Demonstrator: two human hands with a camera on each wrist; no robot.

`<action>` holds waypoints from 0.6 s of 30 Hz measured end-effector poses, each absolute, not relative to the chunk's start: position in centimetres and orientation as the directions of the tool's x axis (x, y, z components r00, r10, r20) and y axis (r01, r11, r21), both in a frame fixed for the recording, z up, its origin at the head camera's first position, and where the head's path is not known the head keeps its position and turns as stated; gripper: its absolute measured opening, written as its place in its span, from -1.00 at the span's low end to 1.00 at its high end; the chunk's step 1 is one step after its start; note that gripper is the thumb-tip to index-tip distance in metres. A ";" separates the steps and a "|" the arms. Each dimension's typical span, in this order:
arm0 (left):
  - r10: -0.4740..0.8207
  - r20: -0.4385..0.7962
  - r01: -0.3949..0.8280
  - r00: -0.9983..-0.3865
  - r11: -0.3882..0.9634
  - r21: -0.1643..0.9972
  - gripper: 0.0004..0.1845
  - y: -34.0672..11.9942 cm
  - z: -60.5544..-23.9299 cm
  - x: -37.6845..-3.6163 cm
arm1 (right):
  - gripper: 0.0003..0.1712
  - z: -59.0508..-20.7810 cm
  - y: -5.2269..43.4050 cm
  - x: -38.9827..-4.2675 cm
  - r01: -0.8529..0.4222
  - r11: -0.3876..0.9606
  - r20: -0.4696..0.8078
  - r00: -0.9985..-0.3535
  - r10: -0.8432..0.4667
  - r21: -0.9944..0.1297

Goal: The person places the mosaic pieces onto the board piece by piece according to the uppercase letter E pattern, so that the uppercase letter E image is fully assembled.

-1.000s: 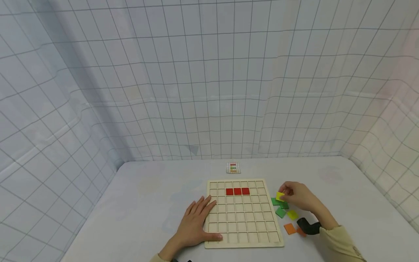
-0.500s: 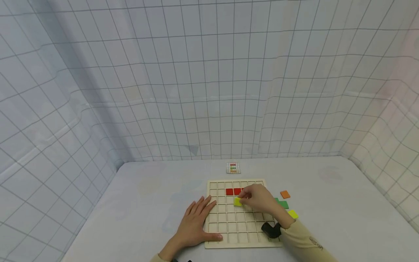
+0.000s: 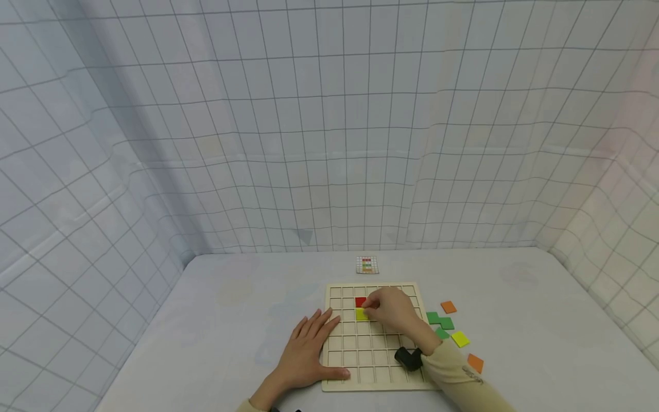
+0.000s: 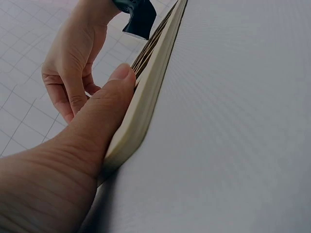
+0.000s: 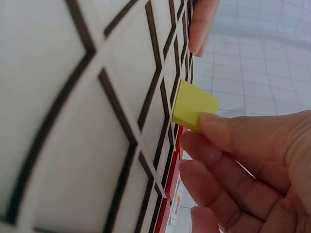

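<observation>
R hand (image 3: pixel 393 309) pinching yellow tile (image 3: pixel 362 314)

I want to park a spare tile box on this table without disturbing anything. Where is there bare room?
The table is bare left of the grid board and the left hand, and behind the board around the small pattern card. The far right is bare too. It is crowded just right of the board, where loose tiles lie beside the right hand.
</observation>
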State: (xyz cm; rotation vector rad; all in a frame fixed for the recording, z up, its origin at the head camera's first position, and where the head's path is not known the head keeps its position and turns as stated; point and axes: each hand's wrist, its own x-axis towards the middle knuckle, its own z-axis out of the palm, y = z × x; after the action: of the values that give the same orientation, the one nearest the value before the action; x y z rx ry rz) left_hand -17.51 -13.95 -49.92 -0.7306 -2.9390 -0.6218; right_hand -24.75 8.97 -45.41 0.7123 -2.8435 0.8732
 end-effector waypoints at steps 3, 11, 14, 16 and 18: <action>0.439 0.141 0.458 -0.888 0.808 0.371 0.13 -14.0 -49.9 -17.5 | -0.97 -45.6 8.9 -24.8 -0.450 0.750 0.207 -0.892 -0.401 -0.485; 0.440 0.138 0.459 -0.887 0.808 0.370 0.13 -13.9 -50.1 -17.6 | -0.89 -45.9 8.9 -24.3 -0.486 0.750 0.206 -0.873 -0.443 -0.449; 0.440 0.140 0.459 -0.887 0.809 0.368 0.14 -13.9 -50.1 -17.6 | -0.92 -45.8 8.9 -24.2 -0.516 0.750 0.234 -0.857 -0.460 -0.414; 0.440 0.140 0.459 -0.887 0.809 0.367 0.14 -13.9 -50.2 -17.7 | -0.93 -45.7 8.9 -24.2 -0.525 0.748 0.237 -0.851 -0.468 -0.407; 0.439 0.137 0.457 -0.888 0.811 0.365 0.14 -14.0 -50.2 -17.8 | -0.93 -45.8 9.0 -24.2 -0.527 0.745 0.230 -0.849 -0.475 -0.408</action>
State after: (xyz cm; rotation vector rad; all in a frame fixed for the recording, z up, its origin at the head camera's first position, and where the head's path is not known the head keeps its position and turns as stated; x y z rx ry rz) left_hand -17.75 -13.98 -50.18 -0.7290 -2.9458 -0.6124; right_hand -24.24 8.97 -45.76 0.8160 -2.8301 0.7131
